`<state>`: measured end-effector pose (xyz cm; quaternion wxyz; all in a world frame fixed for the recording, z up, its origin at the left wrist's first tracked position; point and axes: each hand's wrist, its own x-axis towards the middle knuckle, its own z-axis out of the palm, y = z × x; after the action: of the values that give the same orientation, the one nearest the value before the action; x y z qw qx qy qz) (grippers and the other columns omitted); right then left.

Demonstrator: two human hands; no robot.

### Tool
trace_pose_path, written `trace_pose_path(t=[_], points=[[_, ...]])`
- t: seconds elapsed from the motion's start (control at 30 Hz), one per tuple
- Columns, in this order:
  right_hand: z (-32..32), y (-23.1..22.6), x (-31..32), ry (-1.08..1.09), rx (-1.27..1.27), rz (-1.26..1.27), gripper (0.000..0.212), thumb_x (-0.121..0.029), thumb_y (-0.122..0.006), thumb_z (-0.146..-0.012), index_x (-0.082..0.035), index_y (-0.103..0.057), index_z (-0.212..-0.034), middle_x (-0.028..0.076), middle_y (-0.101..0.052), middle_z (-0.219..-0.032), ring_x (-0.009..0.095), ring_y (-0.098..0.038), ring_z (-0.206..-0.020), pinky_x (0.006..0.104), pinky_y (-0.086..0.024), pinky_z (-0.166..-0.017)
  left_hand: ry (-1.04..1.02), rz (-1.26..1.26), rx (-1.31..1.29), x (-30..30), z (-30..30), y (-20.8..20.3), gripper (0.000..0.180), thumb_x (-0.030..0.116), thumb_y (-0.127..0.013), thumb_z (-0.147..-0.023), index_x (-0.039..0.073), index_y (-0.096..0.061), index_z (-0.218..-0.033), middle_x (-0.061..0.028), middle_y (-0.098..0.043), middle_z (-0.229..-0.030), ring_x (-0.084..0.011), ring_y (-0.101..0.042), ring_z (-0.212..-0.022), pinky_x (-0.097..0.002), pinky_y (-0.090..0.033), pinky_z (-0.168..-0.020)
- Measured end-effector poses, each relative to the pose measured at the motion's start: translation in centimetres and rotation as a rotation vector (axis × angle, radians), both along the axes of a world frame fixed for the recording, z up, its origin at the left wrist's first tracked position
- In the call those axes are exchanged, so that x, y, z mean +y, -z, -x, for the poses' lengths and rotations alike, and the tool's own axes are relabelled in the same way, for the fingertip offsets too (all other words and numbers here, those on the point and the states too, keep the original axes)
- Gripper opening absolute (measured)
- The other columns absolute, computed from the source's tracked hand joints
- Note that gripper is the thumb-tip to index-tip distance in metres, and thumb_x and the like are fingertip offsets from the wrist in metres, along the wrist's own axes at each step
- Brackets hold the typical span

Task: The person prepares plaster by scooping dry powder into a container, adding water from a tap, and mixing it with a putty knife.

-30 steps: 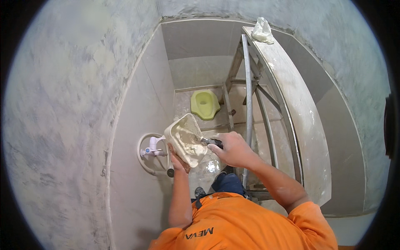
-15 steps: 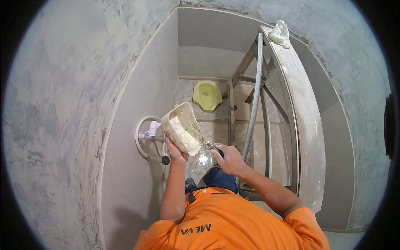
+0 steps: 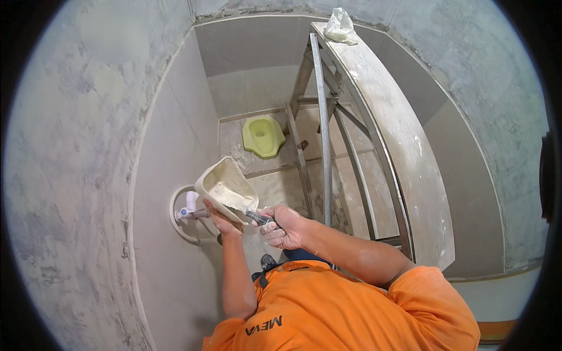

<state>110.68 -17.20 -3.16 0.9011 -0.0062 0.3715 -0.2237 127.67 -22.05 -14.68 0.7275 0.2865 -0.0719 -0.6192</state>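
Note:
My left hand (image 3: 224,222) is closed round the lower left side of a tilted off-white plastic tub (image 3: 206,182). Pale paste (image 3: 229,196) lies inside and smears its walls. In my right hand (image 3: 284,227) is the dark handle of a putty knife (image 3: 257,217). Its far end reaches over the tub's near right rim, and the blade is mostly hidden in the paste. My right fingers are curled round the handle, with white residue on them. Both hands are in front of my body, above the floor.
Left of the tub, a white tap (image 3: 190,207) with a hose sticks out of the tiled wall. A yellow-green squat toilet (image 3: 263,137) is set in the floor ahead. To the right stands a metal-framed trestle with a long board (image 3: 389,123), a plastic bag (image 3: 341,28) on its far end.
The view has swung, so the surroundings sit further left. My right hand has rolled over, showing its curled fingers, and the putty knife has turned with it. Both hands keep their hold.

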Motion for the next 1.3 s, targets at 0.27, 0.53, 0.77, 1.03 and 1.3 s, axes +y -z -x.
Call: trace_pose_path(t=[0.27,0.53,0.77,1.03,1.3], points=[[1.2,-4.4,-1.0,0.028,-0.089,0.009,0.033,-0.03,-0.039,-0.11,-0.005,-0.058,-0.099,-0.004,-0.041,-0.056,0.007,-0.026,-0.036,0.0246,-0.022,-0.035,0.005,0.002,-0.1,0.0,0.5,3.0,0.062,0.057,-0.04,-0.107,0.012,-0.046,-0.15,-0.009,-0.056,-0.144,-0.0274,-0.059,-0.127,-0.0424,-0.05,-0.106],[4.8,-7.7,-4.4,-0.446,1.388,1.626,0.029,-0.029,-0.063,-0.101,-0.004,-0.07,-0.114,0.009,-0.059,-0.069,0.024,-0.06,-0.061,0.0373,-0.051,-0.063,0.303,0.048,0.057,1.4,0.5,-2.3,0.069,0.058,-0.038,-0.107,0.008,-0.038,-0.156,-0.0149,-0.05,-0.151,-0.0336,-0.055,-0.133,-0.0483,-0.048,-0.111],[4.6,-4.6,-1.3,-0.675,1.581,1.912,0.034,-0.031,-0.061,-0.1,-0.01,-0.066,-0.127,0.023,-0.07,-0.089,0.04,-0.068,-0.072,0.051,-0.054,-0.068,0.195,0.1,0.164,0.5,-0.4,1.3,0.072,0.06,-0.043,-0.105,0.009,-0.038,-0.156,-0.0151,-0.051,-0.149,-0.0348,-0.056,-0.132,-0.049,-0.051,-0.108],[3.6,4.8,2.8,-0.173,1.292,1.596,0.032,-0.027,-0.054,-0.104,0.0,-0.07,-0.109,0.023,-0.068,-0.079,0.038,-0.061,-0.062,0.0444,-0.049,-0.062,0.102,0.044,0.007,1.3,0.0,-1.0,0.074,0.06,-0.045,-0.104,0.005,-0.04,-0.153,-0.0147,-0.053,-0.148,-0.0336,-0.055,-0.134,-0.0484,-0.045,-0.113],[1.5,-0.5,2.3,-0.044,0.064,0.034,0.035,-0.033,-0.037,-0.11,-0.005,-0.058,-0.103,-0.004,-0.039,-0.057,0.007,-0.027,-0.038,0.0233,-0.022,-0.033,0.114,0.047,-0.002,0.9,0.4,-0.8,0.072,0.06,-0.045,-0.104,0.006,-0.041,-0.151,-0.016,-0.055,-0.144,-0.0338,-0.058,-0.129,-0.048,-0.052,-0.107]])
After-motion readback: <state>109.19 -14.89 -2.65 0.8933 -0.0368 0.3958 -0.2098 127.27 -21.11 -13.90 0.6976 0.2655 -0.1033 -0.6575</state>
